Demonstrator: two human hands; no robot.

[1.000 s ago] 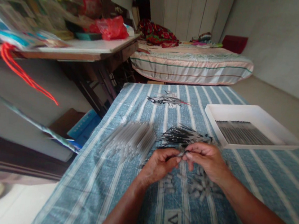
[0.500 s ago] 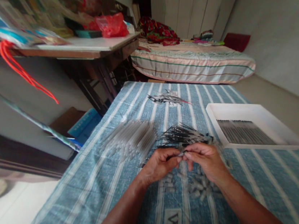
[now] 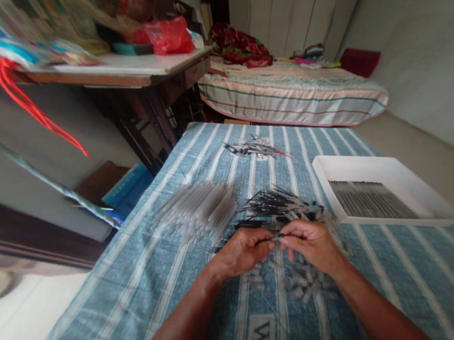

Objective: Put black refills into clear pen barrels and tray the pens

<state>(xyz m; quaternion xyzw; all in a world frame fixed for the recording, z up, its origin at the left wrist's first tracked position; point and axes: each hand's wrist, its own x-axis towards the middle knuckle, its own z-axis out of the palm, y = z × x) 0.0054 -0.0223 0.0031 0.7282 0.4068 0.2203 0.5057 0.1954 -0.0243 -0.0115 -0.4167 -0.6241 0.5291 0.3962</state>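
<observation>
Head view: clock directions run from the small part (image 3: pixel 276 238), with 12 pointing away from the person.
Small part: held above the bench (image 3: pixel 145 292), between the fingertips of the 2 hands; too small and blurred to make out.
Left hand (image 3: pixel 239 253): at 8 o'clock, thumb and forefinger pinched together on the small part.
Right hand (image 3: pixel 312 248): at 3 o'clock, fingers clamped on the same piece from the other side.
Black rods (image 3: pixel 274 204): a loose heap at 12 o'clock, just beyond the fingers.
Grey tubes (image 3: pixel 201 208): stacked side by side, between 9 and 10 o'clock.
Short grey pieces (image 3: pixel 307 283): scattered at 5 o'clock, with a smaller cluster at 7.
White tray (image 3: pixel 411 184): at 2 o'clock, with a row of slim grey sticks (image 3: pixel 372 200) lying inside.
Striped bed (image 3: pixel 293 98): far off at 12 o'clock, past the bench's edge.
</observation>
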